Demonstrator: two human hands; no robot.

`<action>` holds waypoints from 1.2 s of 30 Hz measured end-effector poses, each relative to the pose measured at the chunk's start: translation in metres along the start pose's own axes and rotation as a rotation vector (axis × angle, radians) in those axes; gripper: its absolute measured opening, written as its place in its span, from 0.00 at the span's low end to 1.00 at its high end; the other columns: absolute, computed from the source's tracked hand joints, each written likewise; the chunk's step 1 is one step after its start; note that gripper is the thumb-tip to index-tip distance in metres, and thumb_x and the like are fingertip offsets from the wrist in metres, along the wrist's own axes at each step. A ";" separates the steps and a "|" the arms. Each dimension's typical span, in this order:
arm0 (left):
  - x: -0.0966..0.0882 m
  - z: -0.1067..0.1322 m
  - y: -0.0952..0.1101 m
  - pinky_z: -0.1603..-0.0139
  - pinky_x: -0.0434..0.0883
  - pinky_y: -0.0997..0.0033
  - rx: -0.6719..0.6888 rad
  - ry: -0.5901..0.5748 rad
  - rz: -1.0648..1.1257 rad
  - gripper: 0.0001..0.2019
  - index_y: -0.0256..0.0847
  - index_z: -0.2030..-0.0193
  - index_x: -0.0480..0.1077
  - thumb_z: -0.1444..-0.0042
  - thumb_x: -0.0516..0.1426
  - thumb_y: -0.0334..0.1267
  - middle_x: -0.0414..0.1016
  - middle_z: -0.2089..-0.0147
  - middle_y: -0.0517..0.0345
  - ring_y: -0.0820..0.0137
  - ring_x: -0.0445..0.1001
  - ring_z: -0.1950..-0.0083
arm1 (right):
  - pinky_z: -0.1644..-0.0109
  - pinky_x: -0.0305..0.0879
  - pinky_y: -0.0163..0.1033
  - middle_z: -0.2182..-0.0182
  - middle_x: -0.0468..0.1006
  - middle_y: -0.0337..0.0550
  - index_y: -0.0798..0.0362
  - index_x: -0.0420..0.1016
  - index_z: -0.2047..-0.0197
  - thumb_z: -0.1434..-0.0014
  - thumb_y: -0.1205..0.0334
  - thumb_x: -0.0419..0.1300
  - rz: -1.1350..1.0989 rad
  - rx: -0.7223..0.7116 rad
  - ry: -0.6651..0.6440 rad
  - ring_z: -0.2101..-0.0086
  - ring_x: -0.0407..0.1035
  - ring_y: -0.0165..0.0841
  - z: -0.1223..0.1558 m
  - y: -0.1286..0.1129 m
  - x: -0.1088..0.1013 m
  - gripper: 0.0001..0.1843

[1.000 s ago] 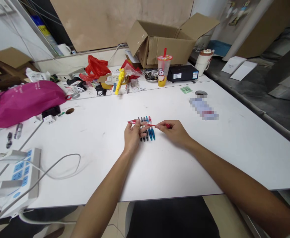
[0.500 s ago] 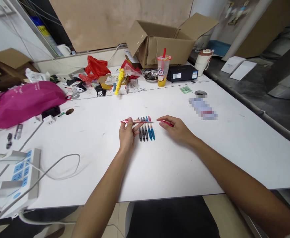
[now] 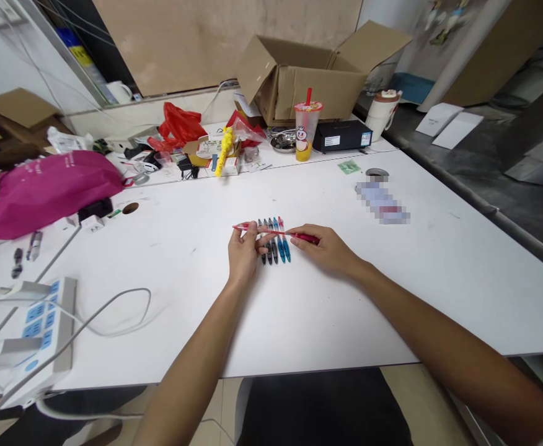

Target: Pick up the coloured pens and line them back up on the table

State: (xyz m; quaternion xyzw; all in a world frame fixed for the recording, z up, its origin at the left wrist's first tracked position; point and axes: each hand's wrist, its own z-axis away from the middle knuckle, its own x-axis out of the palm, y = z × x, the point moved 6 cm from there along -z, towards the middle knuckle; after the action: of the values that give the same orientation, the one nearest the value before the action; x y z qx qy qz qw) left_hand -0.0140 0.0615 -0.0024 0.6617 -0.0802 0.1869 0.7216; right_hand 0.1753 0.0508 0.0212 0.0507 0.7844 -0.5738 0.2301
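Observation:
A red pen (image 3: 271, 232) lies crosswise above a row of several pens (image 3: 276, 244) laid side by side on the white table (image 3: 299, 310). My left hand (image 3: 245, 254) pinches the left part of the red pen. At the right end of it, my right hand (image 3: 330, 251) grips the red pen's end piece. The two parts meet over the row. The row has dark pens at the left and blue ones at the right.
A white power strip (image 3: 39, 328) with cables lies at the left edge. A pink bag (image 3: 43, 189) sits at far left. An open cardboard box (image 3: 309, 74), a drink cup (image 3: 306, 130) and clutter stand at the back. A small packet (image 3: 383, 201) lies right of the pens.
Half a second ago the hands were apart, each with one piece of the red pen. Now they have come together and the pieces meet over the row.

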 end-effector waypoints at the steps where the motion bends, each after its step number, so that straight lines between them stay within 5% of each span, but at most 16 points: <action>1: 0.000 0.000 0.000 0.76 0.69 0.81 0.003 -0.003 -0.004 0.22 0.42 0.55 0.67 0.45 0.68 0.54 0.82 0.54 0.49 0.62 0.86 0.57 | 0.55 0.68 0.46 0.60 0.81 0.46 0.48 0.82 0.46 0.32 0.54 0.58 0.016 -0.013 -0.002 0.62 0.72 0.37 0.000 -0.001 0.001 0.17; 5: 0.002 0.002 -0.003 0.77 0.69 0.80 0.013 -0.008 -0.017 0.22 0.42 0.56 0.68 0.46 0.68 0.54 0.83 0.55 0.49 0.62 0.86 0.57 | 0.56 0.68 0.45 0.59 0.78 0.45 0.48 0.78 0.41 0.33 0.57 0.57 0.020 -0.043 0.021 0.63 0.70 0.36 0.000 0.001 0.001 0.19; 8: 0.007 0.005 -0.007 0.75 0.72 0.79 -0.004 -0.055 -0.067 0.21 0.40 0.56 0.70 0.45 0.67 0.54 0.84 0.56 0.48 0.62 0.85 0.57 | 0.54 0.69 0.44 0.56 0.79 0.46 0.48 0.77 0.48 0.36 0.54 0.63 -0.074 0.013 0.056 0.59 0.72 0.37 0.001 0.007 0.002 0.14; 11: 0.013 0.008 -0.010 0.72 0.75 0.75 -0.038 -0.109 -0.106 0.20 0.39 0.57 0.72 0.44 0.67 0.53 0.84 0.55 0.46 0.63 0.85 0.58 | 0.59 0.67 0.43 0.64 0.80 0.43 0.49 0.78 0.58 0.33 0.48 0.60 -0.103 0.074 0.012 0.66 0.70 0.35 0.003 0.010 0.009 0.14; 22: 0.007 0.005 -0.006 0.71 0.77 0.75 -0.005 -0.077 -0.090 0.21 0.40 0.55 0.71 0.46 0.69 0.51 0.84 0.54 0.46 0.64 0.85 0.58 | 0.60 0.64 0.42 0.64 0.77 0.41 0.49 0.72 0.52 0.33 0.48 0.58 -0.091 0.096 0.013 0.65 0.68 0.35 0.003 0.009 0.010 0.14; 36: 0.009 0.007 -0.004 0.70 0.77 0.73 -0.002 -0.096 -0.108 0.19 0.40 0.56 0.71 0.44 0.68 0.51 0.84 0.54 0.44 0.64 0.85 0.60 | 0.68 0.55 0.40 0.74 0.69 0.36 0.49 0.71 0.63 0.31 0.44 0.55 -0.080 0.146 -0.042 0.74 0.60 0.31 0.005 0.008 0.012 0.18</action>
State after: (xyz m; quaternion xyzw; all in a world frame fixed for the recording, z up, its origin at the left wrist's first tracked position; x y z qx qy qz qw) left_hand -0.0032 0.0561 -0.0024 0.6725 -0.0791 0.1160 0.7266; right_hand 0.1687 0.0465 0.0077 0.0238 0.7368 -0.6392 0.2189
